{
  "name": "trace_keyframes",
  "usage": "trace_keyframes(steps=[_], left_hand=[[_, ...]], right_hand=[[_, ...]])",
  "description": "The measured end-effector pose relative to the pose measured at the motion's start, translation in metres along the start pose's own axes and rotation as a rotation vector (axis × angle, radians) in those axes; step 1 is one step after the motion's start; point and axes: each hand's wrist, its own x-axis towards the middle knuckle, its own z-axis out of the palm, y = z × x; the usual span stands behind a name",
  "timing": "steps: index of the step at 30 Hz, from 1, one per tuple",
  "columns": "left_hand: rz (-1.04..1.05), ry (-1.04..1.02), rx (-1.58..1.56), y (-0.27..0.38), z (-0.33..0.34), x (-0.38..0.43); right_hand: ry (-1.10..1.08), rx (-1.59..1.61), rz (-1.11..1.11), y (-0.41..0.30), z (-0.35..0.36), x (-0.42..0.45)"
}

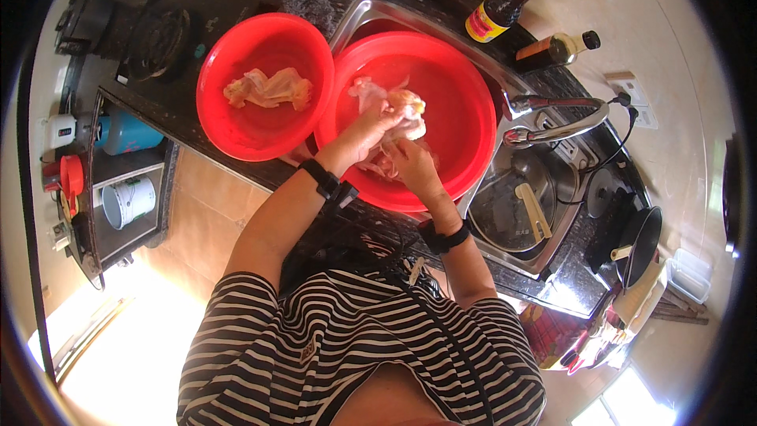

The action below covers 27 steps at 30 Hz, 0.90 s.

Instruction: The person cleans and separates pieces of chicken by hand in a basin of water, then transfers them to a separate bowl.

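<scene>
A large red plastic basin (467,130) sits over the left sink bowl with raw poultry inside. My left hand (372,130) grips a piece of raw chicken (407,105), its thumb lying on the skin. Just below, my right hand (414,167) has its fingers bent against the underside of the same piece, pinching at it. More raw chicken pieces (381,167) lie low in the basin, partly hidden by my hands. To the left, a smaller red basin (260,136) holds another raw chicken piece (269,90) lying flat.
A chrome faucet (568,127) arches over the right sink bowl, where a glass lid (502,213) lies. Two sauce bottles (488,22) (547,52) stand behind the sink. A gas stove burner (157,41) is at far left; a black pan (641,242) is at far right.
</scene>
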Motion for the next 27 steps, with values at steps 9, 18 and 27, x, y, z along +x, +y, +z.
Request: trace_keyframes(steps=[9,18,27], left_hand=[[-0.138,0.045,0.143,0.002,-0.006,-0.009],[-0.372,-0.100,0.479,0.030,0.019,-0.029],[-0.300,-0.081,0.648,0.006,0.030,-0.032]], right_hand=[[0.159,-0.163,-0.300,0.010,-0.016,-0.005],[0.224,-0.009,-0.254,0.001,-0.037,0.010],[0.536,-0.035,-0.008,0.011,-0.020,0.019]])
